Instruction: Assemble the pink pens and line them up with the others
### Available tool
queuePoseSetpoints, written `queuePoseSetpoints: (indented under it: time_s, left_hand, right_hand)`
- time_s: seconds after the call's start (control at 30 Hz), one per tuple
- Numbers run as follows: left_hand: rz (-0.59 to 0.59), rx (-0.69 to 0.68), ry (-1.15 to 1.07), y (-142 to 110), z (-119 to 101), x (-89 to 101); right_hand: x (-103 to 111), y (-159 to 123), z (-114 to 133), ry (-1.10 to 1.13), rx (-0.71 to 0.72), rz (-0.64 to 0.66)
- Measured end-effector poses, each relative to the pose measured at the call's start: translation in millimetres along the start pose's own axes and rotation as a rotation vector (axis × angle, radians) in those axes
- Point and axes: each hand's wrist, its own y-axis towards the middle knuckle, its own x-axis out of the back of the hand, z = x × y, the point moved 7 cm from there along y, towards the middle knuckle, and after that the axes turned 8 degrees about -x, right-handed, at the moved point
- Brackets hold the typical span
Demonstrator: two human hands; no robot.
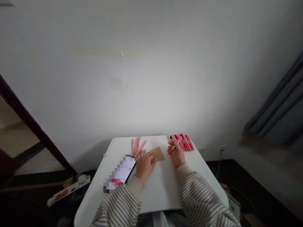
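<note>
My left hand (144, 165) lies on the white table with its fingers apart. Its fingertips rest at the left edge of a small brown paper pad (158, 154) and close to the lower ends of several pink pens (137, 144). My right hand (177, 156) is closed around a pink pen (174, 146), which slants across the fingers. Just beyond that hand, a row of pink and red pens (188, 143) lies side by side at the table's far right. Too little detail shows to tell whether the pad bears any writing.
The white table (157, 195) stands against a pale wall (151, 94). A phone (121, 171) with a lit screen lies left of my left hand. Boxes (68, 190) are on the floor at left; cables (220, 157) hang at right, below a grey curtain (279, 104).
</note>
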Motion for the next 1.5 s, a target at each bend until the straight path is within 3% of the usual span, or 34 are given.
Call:
queuePoseSetpoints:
  time_s: [0.2, 0.73, 1.0, 1.27, 1.5]
  left_hand:
    - [-0.007, -0.006, 0.006, 0.0, 1.7, 0.2]
    - [-0.019, -0.002, 0.024, 0.9, 3.7, -0.7]
    - [-0.025, -0.02, 0.016, 0.3, 0.6, 1.8]
    - [-0.05, -0.004, 0.046, 3.7, 0.5, 0.4]
    - [-0.085, 0.023, 0.082, 12.4, 2.1, 0.1]
  right_hand:
    - [-11.3, -8.0, 0.1, 0.084, -0.114, 0.145]
    - [-13.6, -10.1, 5.6, -0.068, -0.057, 0.143]
    - [-4.9, 0.1, -2.9, -0.08, -0.046, 0.083]
    - [4.7, 3.1, -3.6, -0.159, 0.055, -0.007]
    - [10.4, 1.8, 6.1, -0.348, 0.149, -0.09]
